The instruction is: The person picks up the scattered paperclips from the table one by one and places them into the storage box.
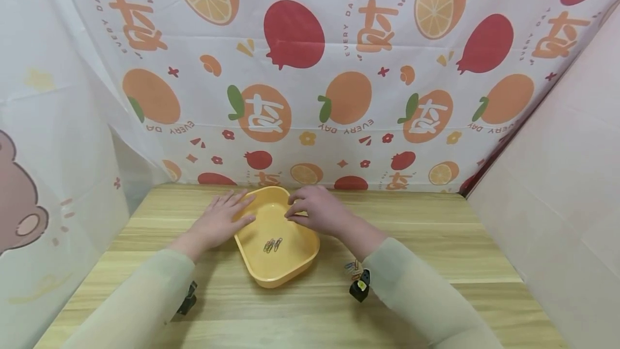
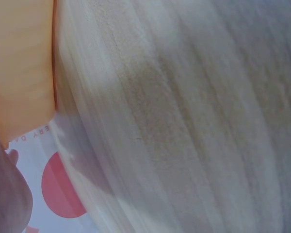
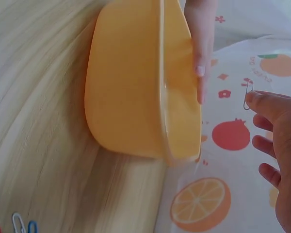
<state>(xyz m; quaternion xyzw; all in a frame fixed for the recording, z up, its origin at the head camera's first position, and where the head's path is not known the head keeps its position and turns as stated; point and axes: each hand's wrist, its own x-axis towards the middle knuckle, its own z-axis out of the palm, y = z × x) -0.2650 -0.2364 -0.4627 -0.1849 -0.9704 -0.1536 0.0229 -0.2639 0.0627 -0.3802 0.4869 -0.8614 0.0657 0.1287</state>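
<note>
A yellow plastic basin stands on the wooden table. My left hand rests on its left rim, fingers spread and fairly straight. Over the basin's far right side hovers my right hand. In the right wrist view, that right hand pinches a silver paper clip between thumb and finger, above the rim. Several paper clips lie together on the basin floor. Only a small part of the left hand appears in the left wrist view, beside the basin's outer wall.
More paper clips lie on the table right of the basin, partly covered by the right forearm and its black wrist device. A fruit-print cloth hangs behind the table; pale cloths flank both sides.
</note>
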